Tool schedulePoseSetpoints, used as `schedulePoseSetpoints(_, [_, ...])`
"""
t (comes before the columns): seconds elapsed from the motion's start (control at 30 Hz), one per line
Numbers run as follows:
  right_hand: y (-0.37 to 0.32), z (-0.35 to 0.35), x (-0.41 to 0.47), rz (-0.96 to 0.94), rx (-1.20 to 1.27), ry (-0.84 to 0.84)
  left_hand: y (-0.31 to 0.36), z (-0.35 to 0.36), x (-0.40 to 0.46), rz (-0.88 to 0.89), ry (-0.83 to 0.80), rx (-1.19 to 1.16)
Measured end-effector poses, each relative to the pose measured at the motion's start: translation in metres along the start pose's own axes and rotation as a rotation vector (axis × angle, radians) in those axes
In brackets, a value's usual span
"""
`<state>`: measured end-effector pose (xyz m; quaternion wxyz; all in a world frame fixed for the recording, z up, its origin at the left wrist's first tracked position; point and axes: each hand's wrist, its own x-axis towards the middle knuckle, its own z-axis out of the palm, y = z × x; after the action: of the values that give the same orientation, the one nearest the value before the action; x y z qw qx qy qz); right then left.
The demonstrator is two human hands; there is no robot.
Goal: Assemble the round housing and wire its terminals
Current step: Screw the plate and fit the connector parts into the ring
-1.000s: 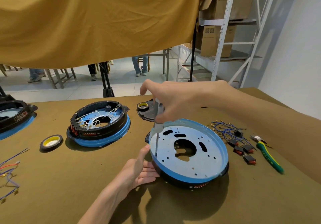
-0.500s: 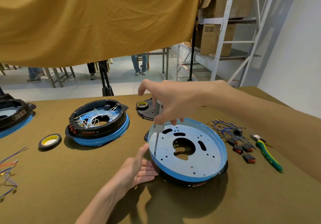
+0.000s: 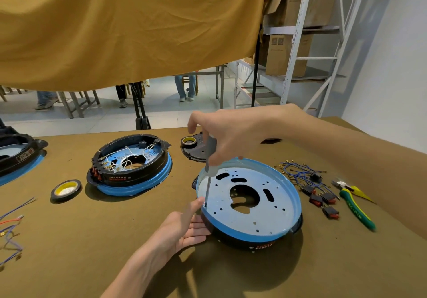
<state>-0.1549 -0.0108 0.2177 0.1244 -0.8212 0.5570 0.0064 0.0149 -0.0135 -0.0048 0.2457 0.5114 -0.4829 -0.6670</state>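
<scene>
i am watching the round housing [image 3: 249, 203] sitting upside down on the counter [image 3: 69, 240], just right of centre, its pale plate facing up inside a blue rim. my right hand [image 3: 233, 135] is closing its grip around a grey screwdriver [image 3: 209, 159], holding it upright with the tip touching the plate near the left rim. my left hand [image 3: 182, 226] is lying flat, grip relaxed, fingers straight against the housing's black side wall.
</scene>
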Motion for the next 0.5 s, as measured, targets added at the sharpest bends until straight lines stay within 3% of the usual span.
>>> schedulePoseSetpoints(0.13, [-0.0035,0.0059,0.0038,0.015,-0.142,0.104,-0.0005,0.0009,-0.0013,0.011,-0.007,-0.002])
schedulePoseSetpoints(0.27, [-0.0036,0.001,0.0035,0.006,-0.053,-0.013,-0.0005,-0.0002,0.0022,-0.008,0.004,0.013])
schedulePoseSetpoints(0.4, [-0.0056,0.0056,0.0054,0.041,-0.146,0.046,-0.0024,-0.0026,0.005,-0.012,-0.01,0.008])
schedulePoseSetpoints(0.5, [-0.0056,0.0027,0.0033,0.01,0.021,-0.051,-0.0028,-0.0022,0.0064,-0.014,-0.003,0.017])
